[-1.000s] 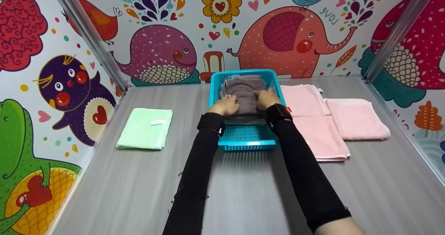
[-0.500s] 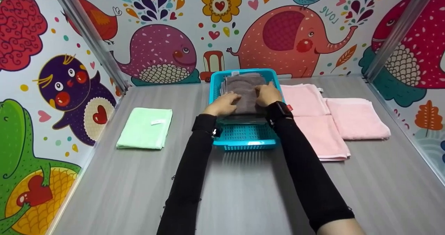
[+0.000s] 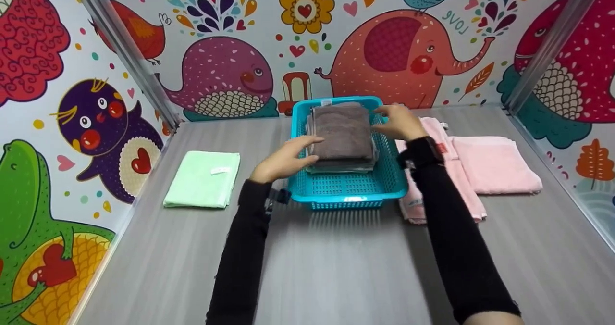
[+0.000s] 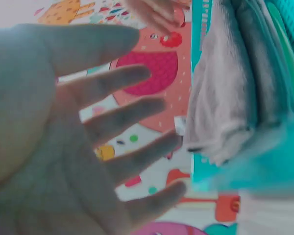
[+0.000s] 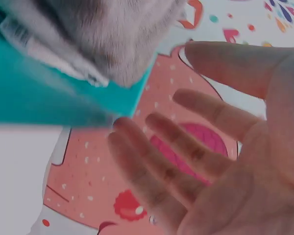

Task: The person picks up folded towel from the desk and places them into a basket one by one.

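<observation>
A turquoise plastic basket (image 3: 353, 199) stands at the back middle of the table. In it lies a stack of folded towels with a grey-brown towel (image 3: 343, 131) on top; a green edge (image 4: 287, 54) shows lower in the stack in the left wrist view. My left hand (image 3: 283, 160) hovers by the basket's left side, fingers straight and spread, fingertips overlapping the towel's left edge in the head view. My right hand (image 3: 399, 121) is over the basket's right rim, fingers relaxed and palm toward the stack. Neither hand holds anything.
Left of the basket, a folded light green towel (image 3: 199, 180) lies flat on the grey table (image 3: 317, 267). Several folded pink towels (image 3: 495, 165) lie to its right, partly behind my right arm. Printed cartoon panels (image 3: 307, 51) wall the table at the back and sides.
Both hands have come off the top grey-brown towel and moved apart, the left hand to the left and the right hand to the right. The stack stays in the basket.
</observation>
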Demonstrator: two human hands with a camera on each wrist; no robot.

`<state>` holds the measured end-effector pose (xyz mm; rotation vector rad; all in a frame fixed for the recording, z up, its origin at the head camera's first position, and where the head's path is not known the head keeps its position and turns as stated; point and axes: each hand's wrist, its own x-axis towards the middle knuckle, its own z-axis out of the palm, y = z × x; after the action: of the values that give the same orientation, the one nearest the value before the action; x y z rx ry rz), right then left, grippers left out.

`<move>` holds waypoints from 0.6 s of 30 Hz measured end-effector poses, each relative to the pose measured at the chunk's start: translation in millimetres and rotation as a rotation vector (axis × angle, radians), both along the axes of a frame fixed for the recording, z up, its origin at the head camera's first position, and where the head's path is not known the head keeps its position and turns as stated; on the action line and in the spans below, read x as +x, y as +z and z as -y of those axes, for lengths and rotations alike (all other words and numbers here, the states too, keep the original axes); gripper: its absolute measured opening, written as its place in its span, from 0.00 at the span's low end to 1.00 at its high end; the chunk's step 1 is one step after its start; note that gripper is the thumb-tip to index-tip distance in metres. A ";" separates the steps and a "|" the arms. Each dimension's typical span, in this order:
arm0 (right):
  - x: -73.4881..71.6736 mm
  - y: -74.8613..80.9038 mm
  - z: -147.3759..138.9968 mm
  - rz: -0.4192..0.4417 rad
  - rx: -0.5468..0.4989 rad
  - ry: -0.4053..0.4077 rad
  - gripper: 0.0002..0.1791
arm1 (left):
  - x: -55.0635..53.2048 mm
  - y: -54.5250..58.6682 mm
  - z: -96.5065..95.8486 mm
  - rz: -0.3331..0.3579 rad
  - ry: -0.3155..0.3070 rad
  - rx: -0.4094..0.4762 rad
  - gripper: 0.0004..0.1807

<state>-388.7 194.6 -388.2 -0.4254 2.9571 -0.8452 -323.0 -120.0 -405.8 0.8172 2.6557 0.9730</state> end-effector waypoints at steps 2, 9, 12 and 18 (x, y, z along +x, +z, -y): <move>1.5 -1.1 -10.2 -0.004 -0.055 -0.001 0.28 | 3.4 -5.9 7.9 -0.027 0.040 0.014 0.29; 11.0 -17.8 -34.0 -0.042 -0.142 -0.024 0.30 | 12.2 -37.0 18.7 -0.070 0.202 0.061 0.42; 18.4 -28.9 -40.5 -0.064 -0.140 -0.047 0.32 | 13.3 -47.2 16.5 -0.060 0.265 0.059 0.48; 28.6 -54.6 -37.1 -0.003 -0.210 -0.056 0.36 | 13.0 -54.2 11.0 -0.058 0.331 0.060 0.47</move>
<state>-360.1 231.7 -442.8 -0.3520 2.9060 -1.1677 -310.0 -131.0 -460.1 0.4271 2.8844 1.1221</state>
